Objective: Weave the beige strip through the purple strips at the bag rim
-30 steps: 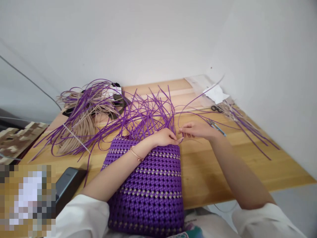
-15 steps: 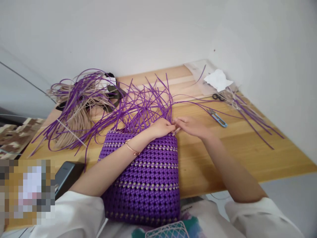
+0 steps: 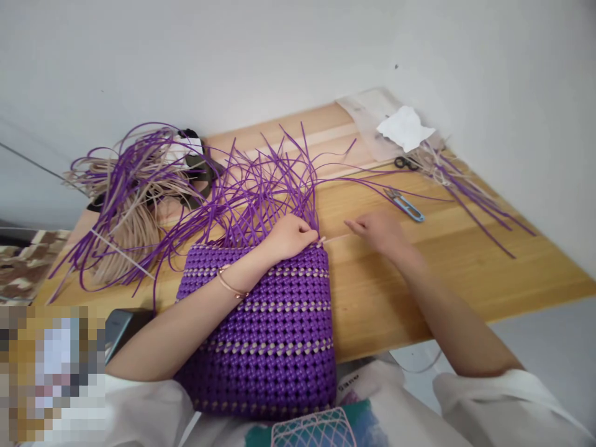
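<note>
Wooden table [image 3: 465,273] under your hands: your left hand [image 3: 288,237] pinches strands [image 3: 261,186] at the purple bag [image 3: 265,323] rim, while your right hand [image 3: 379,228] pulls one beige strand [image 3: 333,238] taut, just beside it.

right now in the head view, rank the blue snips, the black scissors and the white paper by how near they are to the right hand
From the right hand:
1. blue snips, just beyond the hand on the table.
2. black scissors, farther back, toward the wall.
3. white paper, farthest, in the back corner.
</note>
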Demonstrator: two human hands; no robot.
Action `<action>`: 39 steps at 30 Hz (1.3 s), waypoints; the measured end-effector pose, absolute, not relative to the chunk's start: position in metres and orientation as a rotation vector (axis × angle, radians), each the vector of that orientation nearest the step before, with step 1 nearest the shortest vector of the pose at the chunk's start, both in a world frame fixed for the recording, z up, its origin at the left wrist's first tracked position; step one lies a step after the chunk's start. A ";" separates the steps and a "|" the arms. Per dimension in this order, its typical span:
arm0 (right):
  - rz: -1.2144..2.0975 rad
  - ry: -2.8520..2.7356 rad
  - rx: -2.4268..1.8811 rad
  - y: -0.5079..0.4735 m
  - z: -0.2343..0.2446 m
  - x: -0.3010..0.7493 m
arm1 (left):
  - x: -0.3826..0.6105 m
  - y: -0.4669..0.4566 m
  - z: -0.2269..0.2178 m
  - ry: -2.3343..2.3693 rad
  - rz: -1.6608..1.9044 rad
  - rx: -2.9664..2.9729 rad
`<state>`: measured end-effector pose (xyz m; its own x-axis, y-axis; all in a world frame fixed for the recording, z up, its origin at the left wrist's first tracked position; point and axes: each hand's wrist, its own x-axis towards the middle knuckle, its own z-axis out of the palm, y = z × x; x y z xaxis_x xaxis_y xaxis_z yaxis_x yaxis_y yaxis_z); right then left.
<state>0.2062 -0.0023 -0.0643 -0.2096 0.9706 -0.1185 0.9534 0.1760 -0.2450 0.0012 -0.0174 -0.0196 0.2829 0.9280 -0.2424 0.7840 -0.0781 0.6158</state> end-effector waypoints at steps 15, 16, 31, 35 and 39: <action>0.551 -2.233 -1.446 -0.009 -0.059 0.170 | -0.002 -0.008 -0.019 1.502 0.504 1.672; 0.477 -2.203 -1.444 -0.011 -0.058 0.166 | -0.003 -0.007 -0.018 1.514 0.489 1.658; 1.688 -1.790 -1.067 -0.004 -0.064 0.159 | -0.015 0.009 -0.015 1.583 0.459 1.805; 1.680 -1.878 -1.027 -0.005 -0.064 0.162 | -0.018 0.015 -0.013 1.626 0.352 1.976; 1.504 -1.937 -1.040 -0.014 -0.063 0.164 | -0.018 0.003 -0.008 1.720 0.063 2.176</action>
